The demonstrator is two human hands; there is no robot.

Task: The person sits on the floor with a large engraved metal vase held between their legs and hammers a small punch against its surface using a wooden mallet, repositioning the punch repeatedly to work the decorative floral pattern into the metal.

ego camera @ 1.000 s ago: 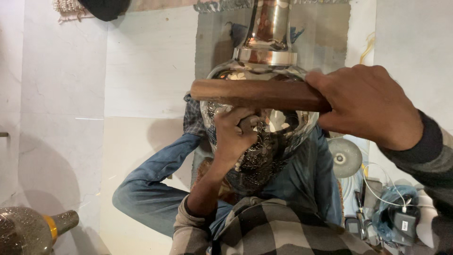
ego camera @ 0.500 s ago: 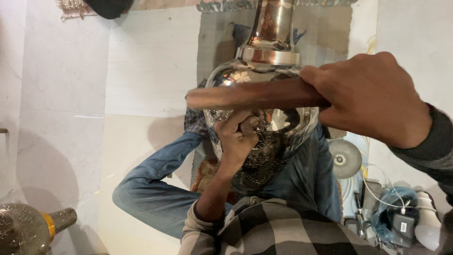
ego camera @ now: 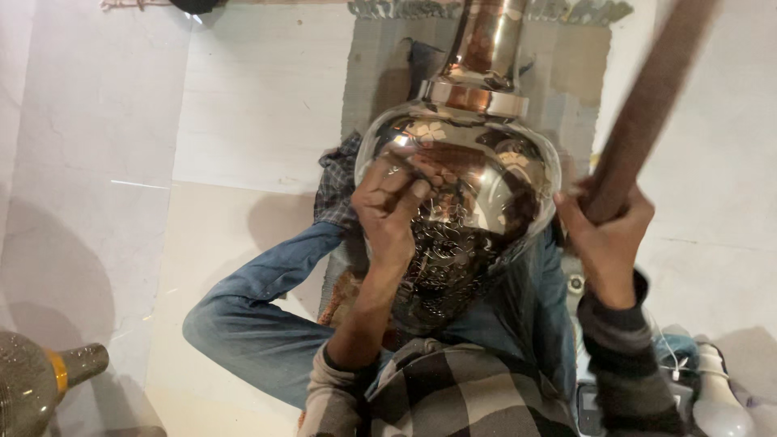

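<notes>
Hands: left (ego camera: 394, 212) pinching a small tool against the metal vessel (ego camera: 458, 174), right (ego camera: 605, 235) gripping a wooden stick (ego camera: 647, 105).

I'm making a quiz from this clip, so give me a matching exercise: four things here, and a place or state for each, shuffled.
Things:
1. left hand
2. right hand
3. wooden stick
4. small flask

Places or states:
A. lying at the lower left corner
B. raised and blurred
C. pressing a thin tool to the metal vase
D. gripping the stick's lower end

Pairs: 1-C, 2-D, 3-B, 4-A
</notes>
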